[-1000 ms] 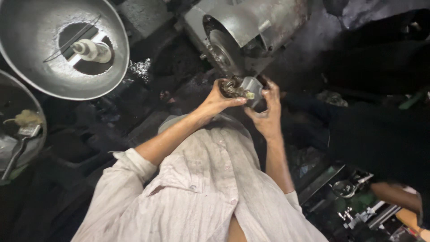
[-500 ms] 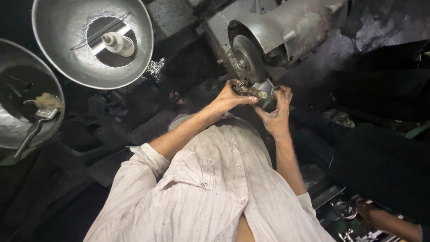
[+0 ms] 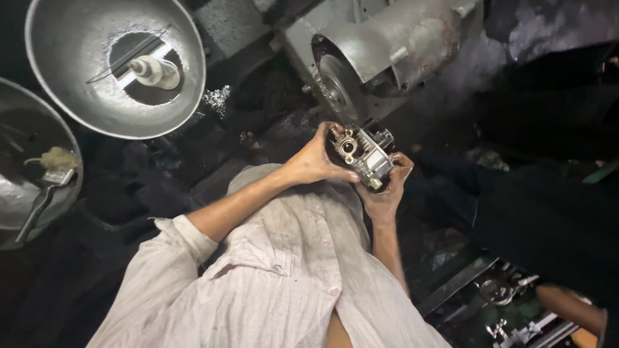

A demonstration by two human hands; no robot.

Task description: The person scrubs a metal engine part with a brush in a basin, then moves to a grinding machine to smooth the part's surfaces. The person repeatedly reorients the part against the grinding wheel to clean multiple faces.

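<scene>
Both my hands hold a small grey metal engine part with a round bore, just below the grinding wheel of a bench machine. My left hand grips the part's left side, thumb underneath. From below and to the right, my right hand cups it. The part sits a little clear of the wheel, its bored face turned up towards me. My striped shirt fills the lower middle.
A large metal bowl with a white fitting in its hole is at the upper left. A second bowl holding a tool sits at the left edge. Another person's hand and loose metal parts lie at the lower right.
The part was up against the wheel; now it is drawn slightly back and turned so its bored face shows. Both hands keep their grip.
</scene>
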